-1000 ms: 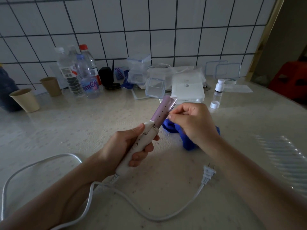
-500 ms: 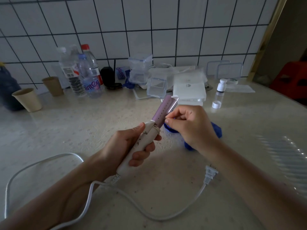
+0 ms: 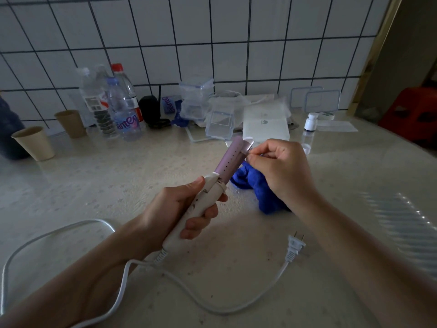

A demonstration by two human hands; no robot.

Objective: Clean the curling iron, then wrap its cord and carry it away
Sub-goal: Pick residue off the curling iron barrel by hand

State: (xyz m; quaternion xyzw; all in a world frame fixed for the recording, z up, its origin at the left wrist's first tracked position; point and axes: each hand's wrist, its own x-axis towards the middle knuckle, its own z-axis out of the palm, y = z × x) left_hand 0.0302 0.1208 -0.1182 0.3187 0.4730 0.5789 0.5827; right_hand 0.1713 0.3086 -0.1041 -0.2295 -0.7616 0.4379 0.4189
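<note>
— Purple barrel (image 3: 233, 159), cream handle: where is the iron (image 3: 208, 192)?
— Up off the table (image 3: 94, 185), tilted away from the person, tip toward the tiled wall. The left hand (image 3: 179, 209) wraps the handle, thumb on top, fingers curled beneath.
— Why grip it so low?
— I judge it leaves the whole barrel bare for cleaning and steadies it against the other hand's picking.
— And the right hand (image 3: 281, 169)?
— Curled tight, thumb and forefinger pinching at the barrel's far end. What lies in the pinch besides that edge is too small to tell.
— The blue cloth (image 3: 257, 192)?
— Bunched on the table under and behind the right hand, just beside the barrel. Whether the hand touches it I cannot tell. It probably sits close so a wipe can follow.
— The cord (image 3: 123, 280)?
— Loose. It leaves the handle's base, sags toward the person, then rises to the plug (image 3: 294, 248), which lies flat and unplugged, prongs pointing away. Another loop runs off left.
— How far along, then?
— Cleaning is in hand, I'd say; wrapping not yet begun. Dark specks on the handle and table suggest more wiping is due.
— Any risk?
— The slack cord runs beneath the left forearm and could snag when the iron is lifted away.
</note>
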